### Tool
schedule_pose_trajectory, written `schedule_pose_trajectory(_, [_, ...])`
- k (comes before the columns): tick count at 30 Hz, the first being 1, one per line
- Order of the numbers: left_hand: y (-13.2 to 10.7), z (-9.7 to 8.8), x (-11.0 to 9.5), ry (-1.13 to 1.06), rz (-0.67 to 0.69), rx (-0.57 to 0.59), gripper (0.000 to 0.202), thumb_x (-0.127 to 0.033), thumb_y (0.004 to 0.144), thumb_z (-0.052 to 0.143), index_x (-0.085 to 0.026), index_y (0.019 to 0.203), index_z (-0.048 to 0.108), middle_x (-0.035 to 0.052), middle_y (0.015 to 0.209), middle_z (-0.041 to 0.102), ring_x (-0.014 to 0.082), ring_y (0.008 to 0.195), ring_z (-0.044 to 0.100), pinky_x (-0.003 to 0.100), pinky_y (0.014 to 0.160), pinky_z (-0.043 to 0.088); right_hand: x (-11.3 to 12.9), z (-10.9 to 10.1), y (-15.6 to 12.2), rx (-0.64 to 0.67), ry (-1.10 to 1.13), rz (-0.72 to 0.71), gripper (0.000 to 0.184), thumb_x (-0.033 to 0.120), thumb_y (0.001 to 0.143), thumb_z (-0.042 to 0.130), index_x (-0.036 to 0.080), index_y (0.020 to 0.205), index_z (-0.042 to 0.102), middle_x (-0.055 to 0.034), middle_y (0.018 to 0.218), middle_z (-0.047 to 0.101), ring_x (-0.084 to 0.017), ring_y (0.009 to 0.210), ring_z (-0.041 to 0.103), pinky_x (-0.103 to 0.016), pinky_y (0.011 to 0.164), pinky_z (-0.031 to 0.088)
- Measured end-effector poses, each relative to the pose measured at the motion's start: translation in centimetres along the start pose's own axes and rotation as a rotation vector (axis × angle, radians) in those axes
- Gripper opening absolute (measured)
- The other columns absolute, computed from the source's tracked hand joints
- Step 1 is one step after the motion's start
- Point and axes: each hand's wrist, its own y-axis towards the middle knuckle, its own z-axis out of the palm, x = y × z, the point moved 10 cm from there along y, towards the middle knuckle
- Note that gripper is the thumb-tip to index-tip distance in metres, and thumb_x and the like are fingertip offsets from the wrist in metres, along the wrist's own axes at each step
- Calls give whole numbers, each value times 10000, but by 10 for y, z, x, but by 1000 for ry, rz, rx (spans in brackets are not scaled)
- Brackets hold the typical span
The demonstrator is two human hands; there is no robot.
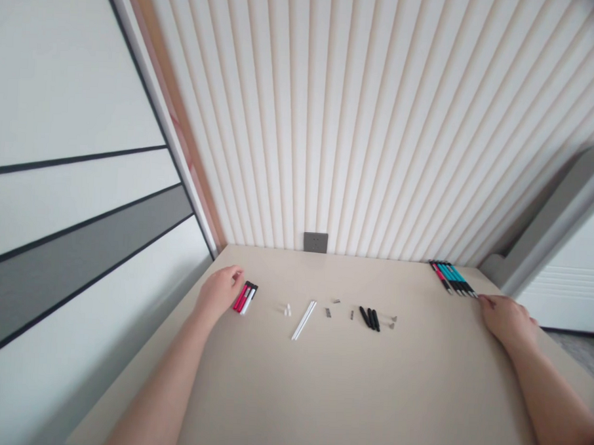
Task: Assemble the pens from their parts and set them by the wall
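My left hand (219, 291) rests on the beige table (319, 394) at the left, its fingers curled and touching a small group of red, black and white pen barrels (245, 297). My right hand (507, 318) lies at the right, fingertips at the near end of a row of teal, red and black pens (453, 278). Between the hands lie thin white tubes (304, 320), small white caps (287, 309), black grip pieces (370, 318) and tiny metal parts (328, 312). Whether either hand pinches anything is unclear.
A ribbed white wall with a grey socket plate (315, 242) rises behind the table. White and grey panels stand at the left. A grey frame (553, 220) runs at the right beside the table's corner.
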Motion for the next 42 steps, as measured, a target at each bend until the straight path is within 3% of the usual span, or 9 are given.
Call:
schedule_pose_trajectory(3, [-2, 11, -3, 7, -16, 100, 222, -312, 899, 469, -208, 913, 665, 54, 891, 727, 205, 809, 655, 272, 705, 451, 0, -6, -3, -26, 31, 13, 389, 357, 875, 441, 209, 1107, 716, -217, 1183, 632, -416, 1055, 558, -513, 749, 382])
schedule_pose_trajectory(6, [-5, 17, -16, -17, 28, 142, 215, -297, 893, 485, -200, 978, 658, 57, 890, 720, 212, 819, 656, 282, 718, 453, 9, -26, -13, -99, 78, 38, 405, 317, 886, 403, 190, 1128, 703, -220, 1140, 644, -391, 1025, 577, -480, 746, 400])
schedule_pose_trajectory(11, [-9, 26, -35, 49, 117, 157, 288, -244, 883, 502, -160, 1125, 631, 92, 967, 681, 227, 878, 643, 305, 769, 455, 54, -66, -35, -285, 159, -15, 420, 312, 913, 345, 160, 1120, 677, -171, 1109, 652, -321, 1026, 569, -431, 839, 415])
schedule_pose_trajectory(16, [-14, 31, -44, 157, 154, 101, 235, -251, 889, 503, -148, 1005, 679, 124, 1001, 638, 265, 958, 600, 351, 832, 450, 149, -86, -77, -295, 270, -267, 351, 312, 917, 394, 164, 1062, 678, -127, 1115, 662, -273, 1060, 557, -386, 948, 380])
schedule_pose_trajectory(22, [-21, 39, -57, 180, 186, 77, 225, -218, 903, 470, -160, 903, 688, 120, 944, 615, 263, 940, 574, 366, 832, 446, 295, -88, -177, -10, 295, -716, 261, 257, 930, 454, 233, 1031, 693, -82, 1114, 652, -249, 1061, 559, -399, 912, 396])
schedule_pose_trajectory(27, [-22, 51, -67, 100, 246, 114, 230, -152, 917, 442, -160, 930, 672, 106, 935, 604, 232, 938, 591, 341, 875, 436, 369, -82, -222, 71, 285, -877, 261, 142, 906, 513, 242, 1070, 691, -88, 1129, 645, -240, 1096, 550, -414, 937, 390])
schedule_pose_trajectory(31, [-22, 60, -70, 26, 249, 151, 221, -117, 910, 454, -135, 995, 657, 127, 1020, 604, 226, 970, 608, 332, 887, 441, 387, -84, -238, 22, 372, -899, 270, 117, 909, 506, 239, 1072, 683, -94, 1133, 641, -239, 1079, 557, -416, 925, 414])
schedule_pose_trajectory(35, [-23, 63, -70, -18, 206, 153, 202, -124, 910, 473, -134, 992, 657, 129, 1011, 616, 236, 956, 620, 342, 870, 448, 383, -85, -258, 21, 424, -976, 297, 144, 915, 492, 235, 1159, 636, -106, 1165, 615, -254, 1093, 541, -429, 924, 424])
schedule_pose_trajectory(42, [-28, 53, -81, -99, 221, 80, 246, -136, 917, 495, -167, 1125, 621, 105, 1049, 644, 231, 1016, 608, 339, 896, 442, 401, -90, -279, 50, 466, -1045, 311, 208, 938, 486, 247, 1232, 578, -105, 1159, 613, -253, 1085, 540, -431, 921, 423])
